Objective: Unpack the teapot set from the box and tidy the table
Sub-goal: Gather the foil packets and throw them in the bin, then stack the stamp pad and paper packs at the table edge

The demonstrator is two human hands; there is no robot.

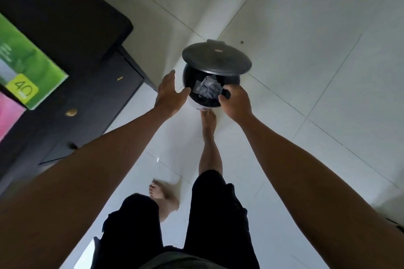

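Observation:
A small round pedal bin (195,104) stands on the white floor with its dark lid (216,57) raised. Crumpled grey wrapping (208,88) lies inside on a black liner. My left hand (170,94) hovers over the bin's left rim, fingers spread and holding nothing. At the right rim, my right hand (236,102) has its fingers curled around a small dark scrap (227,93). My bare foot (207,119) rests at the bin's base, where the pedal is hidden. No teapot set is in view.
A dark cabinet (87,98) with a brass knob (71,112) stands at the left, close to the bin. On top of it lie a green box (28,65) and something pink (8,113). White tiled floor (317,72) spreads to the right.

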